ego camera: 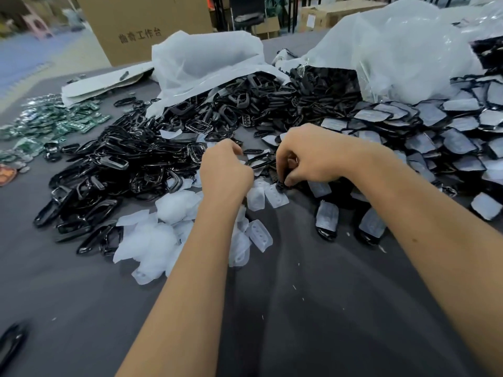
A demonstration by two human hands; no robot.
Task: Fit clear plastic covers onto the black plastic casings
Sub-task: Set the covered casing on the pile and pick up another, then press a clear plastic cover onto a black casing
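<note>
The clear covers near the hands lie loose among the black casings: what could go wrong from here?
1. The left hand and right hand work right over the loose clear covers; a forearm could sweep some into the black casings.
2. The right hand's fingers hide the small black part they pinch, so a poor fit may go unnoticed.
3. The finished pile lies close; unfinished casings could mix in.

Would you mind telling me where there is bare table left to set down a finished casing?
The grey cloth near you, between your forearms and below the clear covers, is bare. The left front edge also has room. Further back is crowded: black casings, covered casings on the right, green boards on the far left.
</note>
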